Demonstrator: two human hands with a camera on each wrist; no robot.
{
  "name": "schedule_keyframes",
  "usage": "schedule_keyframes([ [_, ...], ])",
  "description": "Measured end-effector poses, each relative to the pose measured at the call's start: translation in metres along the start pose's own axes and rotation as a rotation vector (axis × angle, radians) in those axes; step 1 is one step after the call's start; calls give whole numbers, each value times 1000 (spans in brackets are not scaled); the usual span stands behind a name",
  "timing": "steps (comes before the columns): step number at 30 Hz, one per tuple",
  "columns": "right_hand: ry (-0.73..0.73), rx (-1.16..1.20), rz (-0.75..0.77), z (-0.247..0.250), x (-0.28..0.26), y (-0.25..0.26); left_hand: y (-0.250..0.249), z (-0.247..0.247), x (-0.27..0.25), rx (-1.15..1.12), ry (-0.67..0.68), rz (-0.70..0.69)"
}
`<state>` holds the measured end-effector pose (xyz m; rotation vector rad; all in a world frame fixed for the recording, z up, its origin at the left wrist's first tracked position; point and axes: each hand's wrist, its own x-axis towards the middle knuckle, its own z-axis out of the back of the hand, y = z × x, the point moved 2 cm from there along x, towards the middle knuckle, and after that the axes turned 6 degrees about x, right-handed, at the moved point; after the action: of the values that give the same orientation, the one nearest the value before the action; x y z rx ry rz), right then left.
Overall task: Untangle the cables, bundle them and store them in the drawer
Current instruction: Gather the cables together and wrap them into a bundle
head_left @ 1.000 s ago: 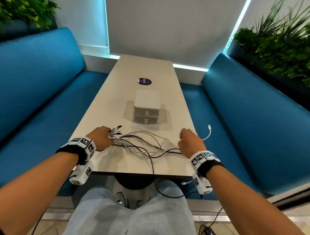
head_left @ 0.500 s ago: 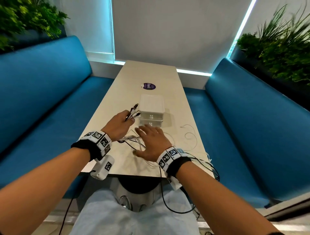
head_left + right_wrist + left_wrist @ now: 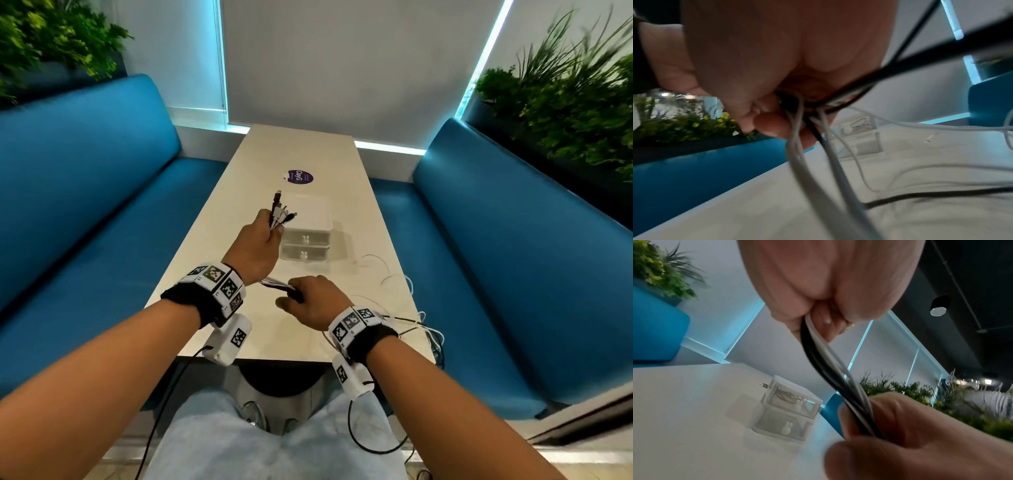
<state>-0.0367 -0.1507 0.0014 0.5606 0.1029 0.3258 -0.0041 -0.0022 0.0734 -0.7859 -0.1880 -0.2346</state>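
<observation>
My left hand (image 3: 262,236) is raised above the table and grips several black and white cables (image 3: 278,285) just below their plugs (image 3: 280,213), which stick up out of the fist. In the left wrist view the same cables (image 3: 830,363) run from that fist (image 3: 818,318) down into my right hand (image 3: 890,426). That right hand (image 3: 310,298) holds the bundle low over the table, nearer to me. From its fist (image 3: 777,113), white and black cables (image 3: 813,170) trail onto the table. A small white two-drawer box (image 3: 306,236) stands behind my hands, both drawers pushed in.
Loose thin white cable (image 3: 387,277) lies on the beige table (image 3: 308,154) to the right and hangs over its right edge. A purple round sticker (image 3: 300,176) sits beyond the drawer box. Blue benches (image 3: 85,205) flank the table, with plants behind them.
My left hand rose with the plug ends, up beside the drawer box. My right hand, flat on the cables half a second ago, has closed round the bundle below the left hand.
</observation>
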Motion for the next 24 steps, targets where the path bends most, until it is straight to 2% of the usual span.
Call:
schedule_keyframes([
  [3, 58, 33, -183, 12, -9, -26, 1, 11, 9, 158, -63, -42],
  [6, 40, -65, -296, 28, -21, -64, 11, 29, 24, 342, -147, -20],
  [11, -146, -402, -481, 61, -68, -143, 38, 46, 34, 561, -129, 47],
  [15, -251, -365, -673, 70, -115, -190, 58, 57, 29, 626, -146, 80],
  [18, -308, -366, -778, 68, -134, -208, 57, 63, 30, 642, -187, 47],
  [24, -310, -331, -938, 66, -163, -225, 47, 90, 41, 647, -293, 40],
])
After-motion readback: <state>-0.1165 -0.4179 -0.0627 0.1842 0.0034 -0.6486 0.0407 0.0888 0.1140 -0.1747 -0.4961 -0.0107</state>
